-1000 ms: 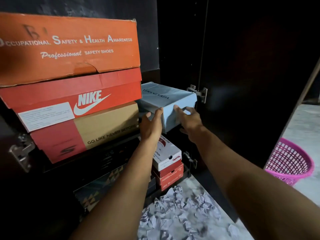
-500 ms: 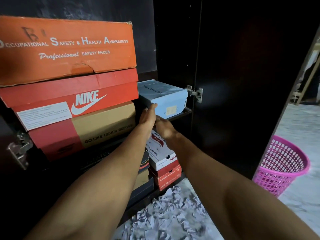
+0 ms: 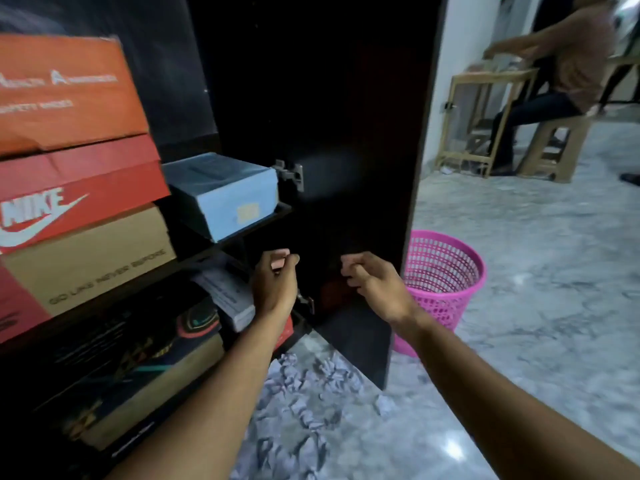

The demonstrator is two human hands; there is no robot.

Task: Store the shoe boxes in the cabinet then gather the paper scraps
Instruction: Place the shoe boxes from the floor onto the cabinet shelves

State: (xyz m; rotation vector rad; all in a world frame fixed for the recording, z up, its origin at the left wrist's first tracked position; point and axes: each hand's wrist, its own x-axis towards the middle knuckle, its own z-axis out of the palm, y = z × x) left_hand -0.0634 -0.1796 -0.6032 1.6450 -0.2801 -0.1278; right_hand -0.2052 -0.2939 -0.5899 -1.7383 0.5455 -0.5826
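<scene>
A light blue shoe box (image 3: 228, 192) rests on a dark cabinet shelf (image 3: 263, 221), right of a stack of an orange box (image 3: 65, 95), a red Nike box (image 3: 76, 195) and a tan box (image 3: 93, 261). More boxes fill the lower shelf, among them a white one (image 3: 225, 296). My left hand (image 3: 275, 282) and my right hand (image 3: 372, 278) hover below the blue box with fingers curled, holding nothing. Crumpled paper scraps (image 3: 304, 403) lie on the floor under my arms.
The open dark cabinet door (image 3: 346, 133) stands just behind my hands. A pink mesh basket (image 3: 446, 278) sits on the marble floor right of the door. A seated person (image 3: 554, 81) and wooden furniture (image 3: 485, 123) are at the far right.
Both hands have let go of the blue box, which now sits on the shelf, and have dropped down and back. The view has swung to the right.
</scene>
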